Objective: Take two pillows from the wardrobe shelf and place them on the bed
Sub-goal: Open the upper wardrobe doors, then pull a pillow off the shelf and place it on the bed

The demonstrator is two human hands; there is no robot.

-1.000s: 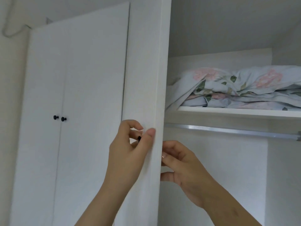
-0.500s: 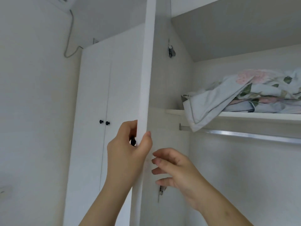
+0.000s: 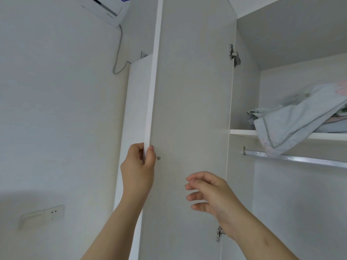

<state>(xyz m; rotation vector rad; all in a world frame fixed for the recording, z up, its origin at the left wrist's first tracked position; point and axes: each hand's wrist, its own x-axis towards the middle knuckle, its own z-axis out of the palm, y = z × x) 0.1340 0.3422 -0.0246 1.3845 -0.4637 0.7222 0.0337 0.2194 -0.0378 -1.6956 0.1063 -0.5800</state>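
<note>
The white wardrobe door (image 3: 189,109) stands swung wide, its inner face toward me. My left hand (image 3: 138,167) grips its free edge, thumb on the inner face and fingers behind. My right hand (image 3: 208,192) hovers in front of the door with loosely spread fingers, holding nothing. At the right, pale blue floral pillows (image 3: 296,121) lie stacked on the wardrobe shelf (image 3: 242,132), one corner drooping over the shelf's front edge. The bed is out of view.
A metal hanging rail (image 3: 293,159) runs under the shelf. Hinges (image 3: 233,57) sit at the door's right side. Closed wardrobe doors (image 3: 139,102) stand behind the open one. An air conditioner (image 3: 107,6) hangs on the left wall above a wall socket (image 3: 53,214).
The door has swung further open to the left under my left hand. My right hand has come off the door edge and now hovers free. The view has turned left.
</note>
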